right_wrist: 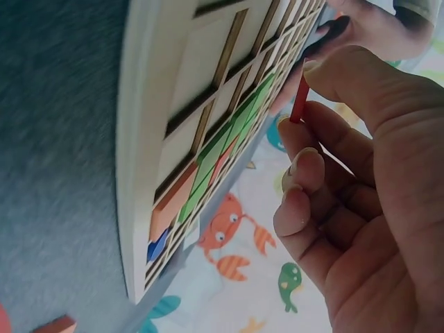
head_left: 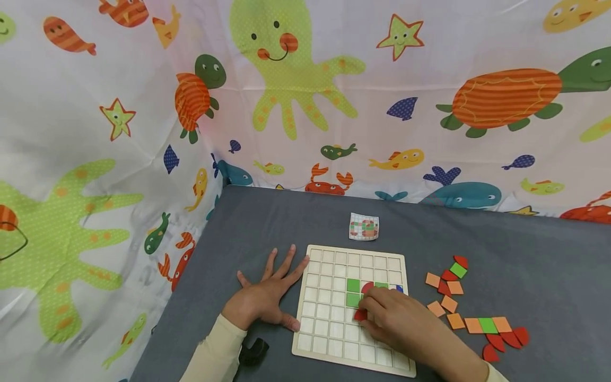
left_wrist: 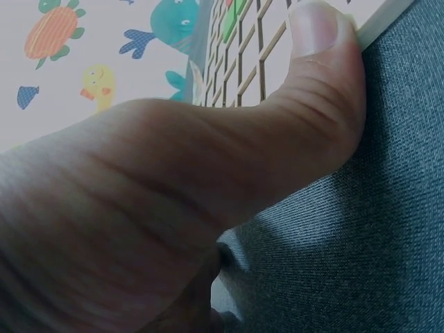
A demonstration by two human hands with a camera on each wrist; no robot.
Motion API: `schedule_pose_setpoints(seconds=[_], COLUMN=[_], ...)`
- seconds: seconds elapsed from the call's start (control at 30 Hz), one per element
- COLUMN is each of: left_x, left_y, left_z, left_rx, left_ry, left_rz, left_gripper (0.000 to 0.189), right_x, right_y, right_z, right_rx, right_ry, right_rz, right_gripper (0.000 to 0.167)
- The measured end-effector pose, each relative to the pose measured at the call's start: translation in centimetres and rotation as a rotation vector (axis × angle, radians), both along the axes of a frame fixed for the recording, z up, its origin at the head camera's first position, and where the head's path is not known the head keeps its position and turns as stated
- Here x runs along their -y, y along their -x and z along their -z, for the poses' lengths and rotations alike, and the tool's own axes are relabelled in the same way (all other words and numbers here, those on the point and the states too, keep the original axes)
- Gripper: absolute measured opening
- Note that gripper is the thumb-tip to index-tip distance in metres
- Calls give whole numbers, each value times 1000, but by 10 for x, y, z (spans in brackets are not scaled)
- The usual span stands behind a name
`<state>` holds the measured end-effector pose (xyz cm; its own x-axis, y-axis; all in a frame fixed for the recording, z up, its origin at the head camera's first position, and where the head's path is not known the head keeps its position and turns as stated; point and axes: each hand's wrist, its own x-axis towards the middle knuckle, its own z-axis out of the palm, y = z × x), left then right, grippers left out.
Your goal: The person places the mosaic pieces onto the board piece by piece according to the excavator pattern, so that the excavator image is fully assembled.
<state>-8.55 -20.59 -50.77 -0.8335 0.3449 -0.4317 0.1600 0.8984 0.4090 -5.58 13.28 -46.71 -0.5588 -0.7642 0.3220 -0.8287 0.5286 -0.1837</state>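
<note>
A pale wooden grid board (head_left: 317, 326) lies on the dark cloth. The left hand (head_left: 264, 300) rests at its left side with spread fingers, a fingertip and the thumb touching the edge. Over the board, the right hand (head_left: 406, 321) pinches a red rounded tile (right_wrist: 300, 100) between thumb and fingertip; in the right wrist view it is held edge-on, above the grid. Set in the board are green tiles (head_left: 353, 285), a red tile (head_left: 367, 287), a blue piece (head_left: 399, 288) and an orange tile (right_wrist: 173, 201). The right hand hides part of these in the head view.
A small printed pattern card (head_left: 364, 227) lies behind the board. To the right are several loose orange tiles (head_left: 474, 326), red tiles (head_left: 521, 335) and green tiles (head_left: 487, 325). A black curved object (head_left: 254, 352) sits by the left wrist. A sea-animal curtain (head_left: 334, 106) stands behind.
</note>
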Motion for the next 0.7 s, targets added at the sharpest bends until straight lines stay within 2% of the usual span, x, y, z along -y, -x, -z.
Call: schedule_pose_setpoints(seconds=[0.27, 0.7], left_x=[-2, -2], left_y=[-1, -1], left_z=[-7, -5], left_rx=[4, 0], left_ry=[-9, -8], left_rz=[-5, -5], left_gripper=[145, 145], right_x=[8, 13], right_y=[0, -1], right_z=[2, 3], right_rx=[-18, 6], right_ry=[-38, -121], right_rz=[-14, -14], right_gripper=[31, 31])
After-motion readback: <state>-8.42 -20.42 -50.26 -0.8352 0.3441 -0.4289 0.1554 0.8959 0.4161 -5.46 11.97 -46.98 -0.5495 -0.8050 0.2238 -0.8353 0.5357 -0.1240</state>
